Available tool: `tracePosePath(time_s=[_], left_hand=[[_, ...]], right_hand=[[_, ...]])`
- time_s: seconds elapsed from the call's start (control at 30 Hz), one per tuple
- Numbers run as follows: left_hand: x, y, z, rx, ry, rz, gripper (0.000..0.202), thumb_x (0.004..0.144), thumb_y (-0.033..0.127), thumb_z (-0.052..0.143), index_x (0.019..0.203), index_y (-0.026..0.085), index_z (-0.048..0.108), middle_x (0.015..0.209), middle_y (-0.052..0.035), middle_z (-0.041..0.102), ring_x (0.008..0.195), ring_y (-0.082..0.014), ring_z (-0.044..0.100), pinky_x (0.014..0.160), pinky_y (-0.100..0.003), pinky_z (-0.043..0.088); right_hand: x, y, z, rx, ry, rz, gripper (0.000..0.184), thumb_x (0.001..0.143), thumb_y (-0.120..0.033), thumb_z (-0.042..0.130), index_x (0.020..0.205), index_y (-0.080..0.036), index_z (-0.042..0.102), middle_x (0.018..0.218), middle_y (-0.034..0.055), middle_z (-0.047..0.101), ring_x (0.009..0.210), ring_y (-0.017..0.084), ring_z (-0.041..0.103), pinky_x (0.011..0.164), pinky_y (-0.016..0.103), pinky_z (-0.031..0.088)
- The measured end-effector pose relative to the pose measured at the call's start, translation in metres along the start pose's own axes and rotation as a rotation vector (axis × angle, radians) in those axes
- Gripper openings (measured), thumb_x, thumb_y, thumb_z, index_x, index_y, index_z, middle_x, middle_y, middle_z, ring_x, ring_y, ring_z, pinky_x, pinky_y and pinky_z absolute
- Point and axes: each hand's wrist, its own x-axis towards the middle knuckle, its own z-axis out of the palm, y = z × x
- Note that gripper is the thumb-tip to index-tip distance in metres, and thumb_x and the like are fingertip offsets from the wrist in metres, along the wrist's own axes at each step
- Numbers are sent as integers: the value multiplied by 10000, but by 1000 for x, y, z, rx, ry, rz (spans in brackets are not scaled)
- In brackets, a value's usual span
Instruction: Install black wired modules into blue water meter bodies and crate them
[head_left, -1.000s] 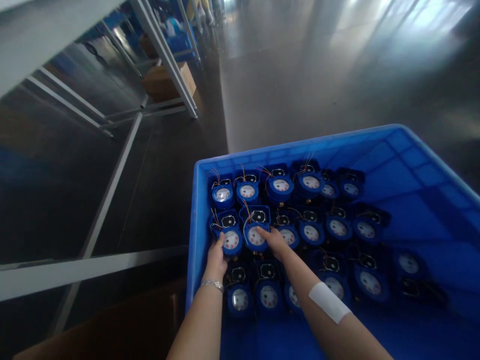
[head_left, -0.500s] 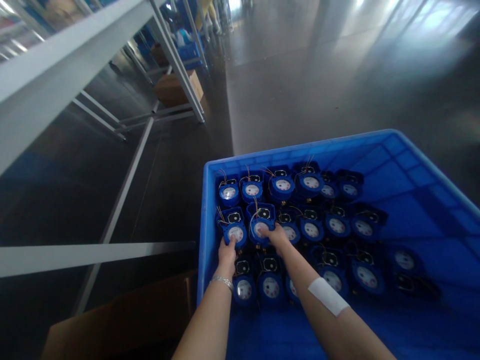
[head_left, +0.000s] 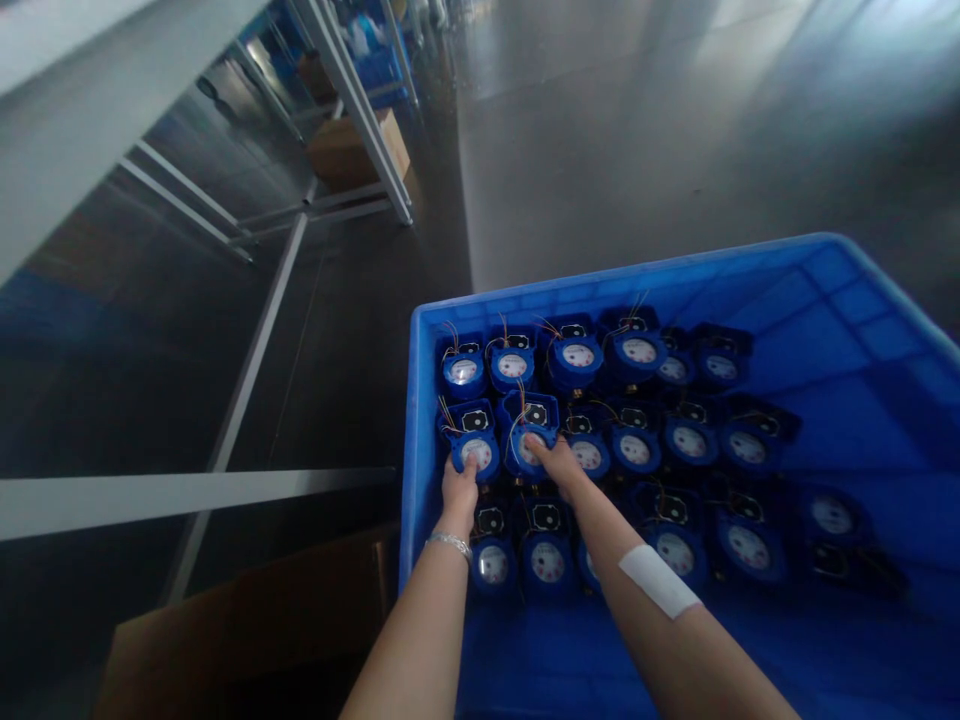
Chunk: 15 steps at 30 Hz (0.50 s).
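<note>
Rows of blue water meters with white round dials and thin loose wires stand in a large blue plastic crate (head_left: 637,275). My left hand (head_left: 459,490) grips a water meter (head_left: 472,420) in the second row by the left wall, thumb on its dial. A second water meter (head_left: 536,413), just right of it, is in my right hand (head_left: 556,462), whose thumb also presses the dial. My fingers underneath both meters are hidden. Behind them is the back row, with one water meter (head_left: 578,354) near its middle. Closer to me, another water meter (head_left: 546,560) sits lower in the crate.
A grey metal frame (head_left: 259,350) runs along the left, its bar reaching close to the crate. A cardboard box (head_left: 247,630) lies low beside the crate at the left. Farther off, another cardboard box (head_left: 349,150) rests under the frame. Grey floor (head_left: 600,150) stretches beyond the crate.
The view has shifted slightly, so the crate appears a little higher and larger. Both hands keep their hold on the same two meters, with hardly any movement relative to the crate.
</note>
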Motion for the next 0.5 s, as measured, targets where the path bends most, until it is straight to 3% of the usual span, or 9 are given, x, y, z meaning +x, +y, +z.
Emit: tracePosePath(time_s=[0.17,0.5], left_hand=[[-10,-5,-5,135,75,149,398,713,335,622,1045,133,534,1125,-101,557,1092,-225,476,975,-449,303],[-55,-24,-30,196,192,77,472,658,319,669,1032,102,479,1178,-185,513,1181,-285,401,989,-414,285]], right_hand=[[-10,1,-10,156,-146,72,545,727,-358,588,1196,-201,360,1037,49,495,799,98,541,703,270,486],[-20,0,-32,186,-29,134,546,823,-430,468,1272,-162,310,1097,89,426,903,86,488,786,270,476]])
